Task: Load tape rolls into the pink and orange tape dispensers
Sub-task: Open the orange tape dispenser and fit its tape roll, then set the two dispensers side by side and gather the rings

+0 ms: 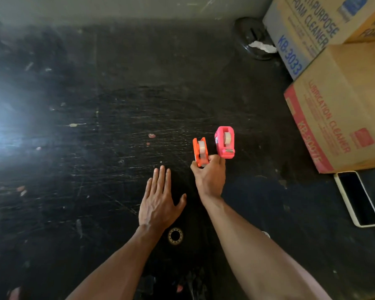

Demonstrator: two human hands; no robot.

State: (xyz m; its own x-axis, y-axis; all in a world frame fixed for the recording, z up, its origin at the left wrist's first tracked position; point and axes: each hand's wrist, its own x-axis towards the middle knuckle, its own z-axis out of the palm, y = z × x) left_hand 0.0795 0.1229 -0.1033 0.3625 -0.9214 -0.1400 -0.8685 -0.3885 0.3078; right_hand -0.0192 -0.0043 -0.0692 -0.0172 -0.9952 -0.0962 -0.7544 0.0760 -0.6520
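An orange tape dispenser [200, 152] with a clear tape roll in it stands on the dark scratched table [117, 126]. My right hand [209, 176] grips its near end with the fingers closed around it. Just to its right stands a pink tape dispenser [225, 142], also holding a clear tape roll; my right hand's knuckles touch or nearly touch its near end. My left hand [159, 200] lies flat on the table to the left, fingers spread, holding nothing.
Stacked cardboard boxes [342, 105] stand at the right edge. A phone in a white case [356, 199] lies near them. A dark round object with white paper [254, 40] sits at the back. A small ring [175, 235] lies between my forearms.
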